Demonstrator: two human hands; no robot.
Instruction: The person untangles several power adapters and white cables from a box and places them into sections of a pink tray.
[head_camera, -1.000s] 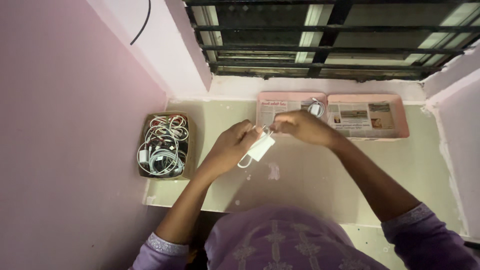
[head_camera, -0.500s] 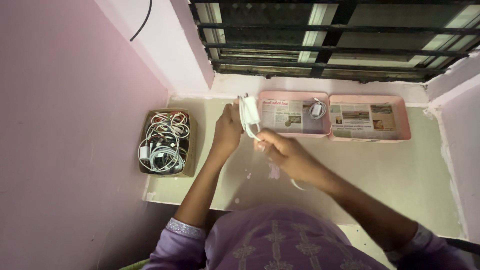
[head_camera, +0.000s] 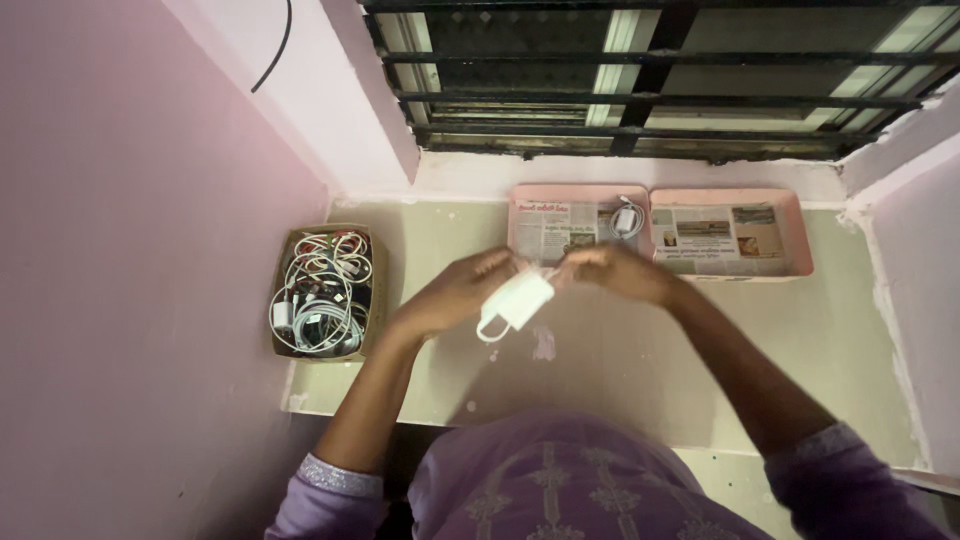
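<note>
White charger block (head_camera: 518, 297), a cable loop hanging off its lower end, is held above the pale counter (head_camera: 860, 370) just in front of the pink trays, pinched between two hands that meet over it. Largest in view is that counter, running below a barred window (head_camera: 640, 80); its near edge is partly hidden by the person's lilac-clad torso and sleeves, which are cut off by the bottom of the frame. Behind the charger, against the window ledge, two pink trays lined with newspaper sit side by side: the left tray (head_camera: 530, 195) holds a small coiled white cable (head_camera: 626, 217), and its front rim is covered by the hands; the right tray (head_camera: 795, 235) shows only paper. Well to the left of the charger, a brown cardboard box (head_camera: 375, 290) sits at the counter's end, stuffed with tangled white and dark cables and adapters too knotted to count. The left hand (head_camera: 455, 293) grips the charger block from its left side, fingers closed on it. The right hand (head_camera: 615, 272) is curled at the block's upper corner; it appears to pinch the cord there, though the fingertips are hidden and the cord is too thin to trace.
</note>
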